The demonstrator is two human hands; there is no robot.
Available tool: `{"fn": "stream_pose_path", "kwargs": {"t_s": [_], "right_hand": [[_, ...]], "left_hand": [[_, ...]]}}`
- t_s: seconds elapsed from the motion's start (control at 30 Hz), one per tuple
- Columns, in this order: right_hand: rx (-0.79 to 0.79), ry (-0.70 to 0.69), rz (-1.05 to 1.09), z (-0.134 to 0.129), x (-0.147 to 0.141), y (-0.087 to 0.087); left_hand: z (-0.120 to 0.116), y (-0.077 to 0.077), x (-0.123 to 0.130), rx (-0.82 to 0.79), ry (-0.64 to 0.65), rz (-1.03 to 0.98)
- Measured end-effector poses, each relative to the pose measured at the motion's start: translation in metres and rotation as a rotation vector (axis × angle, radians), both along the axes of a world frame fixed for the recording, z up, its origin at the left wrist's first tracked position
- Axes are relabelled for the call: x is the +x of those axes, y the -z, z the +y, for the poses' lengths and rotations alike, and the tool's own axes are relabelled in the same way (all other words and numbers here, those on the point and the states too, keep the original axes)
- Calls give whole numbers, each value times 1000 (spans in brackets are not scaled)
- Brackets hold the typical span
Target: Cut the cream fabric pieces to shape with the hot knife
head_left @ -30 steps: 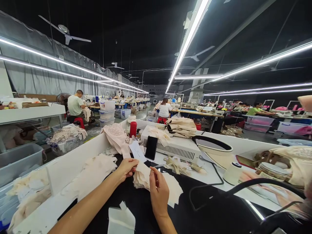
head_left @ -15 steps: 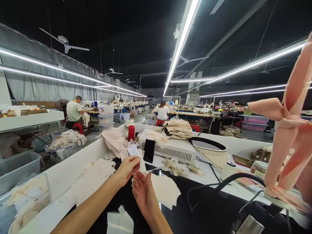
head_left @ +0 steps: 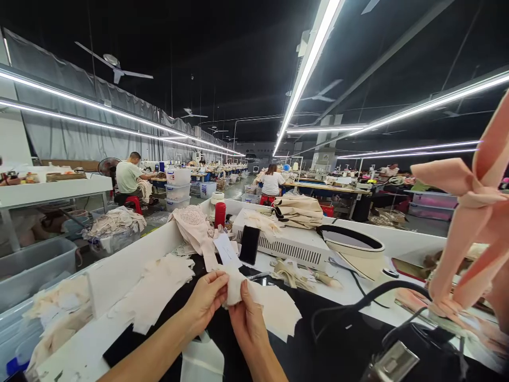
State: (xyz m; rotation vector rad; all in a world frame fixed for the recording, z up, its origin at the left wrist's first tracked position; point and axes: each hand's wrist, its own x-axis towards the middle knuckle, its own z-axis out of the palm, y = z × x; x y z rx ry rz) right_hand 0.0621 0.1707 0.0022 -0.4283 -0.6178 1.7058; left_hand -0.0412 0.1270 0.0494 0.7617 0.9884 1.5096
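A small pale cream fabric piece (head_left: pixel 235 286) is stretched between my hands over the black work surface (head_left: pixel 318 329). My left hand (head_left: pixel 209 297) pinches its left edge, and my right hand (head_left: pixel 247 313) grips the right edge with the thumb on top. Cream cut pieces (head_left: pixel 278 310) lie just right of my right hand, and another stack (head_left: pixel 159 286) is spread on the left. Below my hands is a pale greenish-white piece (head_left: pixel 202 361). Beyond them stand a white paper label (head_left: pixel 228 249) and a black phone (head_left: pixel 249 245).
A red bottle (head_left: pixel 220 215), a white vented box (head_left: pixel 290 244) and a round cream-rimmed container (head_left: pixel 353 249) stand at the back. On the right are pink fabric straps (head_left: pixel 469 228), a black cable (head_left: pixel 382 289) and a dark device with a metal part (head_left: pixel 395 362). People sit farther off.
The fabric between my hands now shows more openly, held flat between both pinches. My hands are slightly lower and farther right, and the whole view has shifted a little.
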Motion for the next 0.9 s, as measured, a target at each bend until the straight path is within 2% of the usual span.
{"fn": "stream_pose_path", "kwargs": {"t_s": [0.3, 0.57, 0.7, 0.9], "right_hand": [[-17, -14, 10, -12, -1, -9], [-95, -92, 30, -19, -5, -9], [-151, -117, 51, -20, -5, -8], [-181, -28, 76, -14, -3, -7]], "left_hand": [[6, 14, 9, 62, -102, -75], [11, 7, 15, 183, -306, -11], [3, 3, 19, 190, -317, 40], [0, 4, 24, 170, -295, 18]]}}
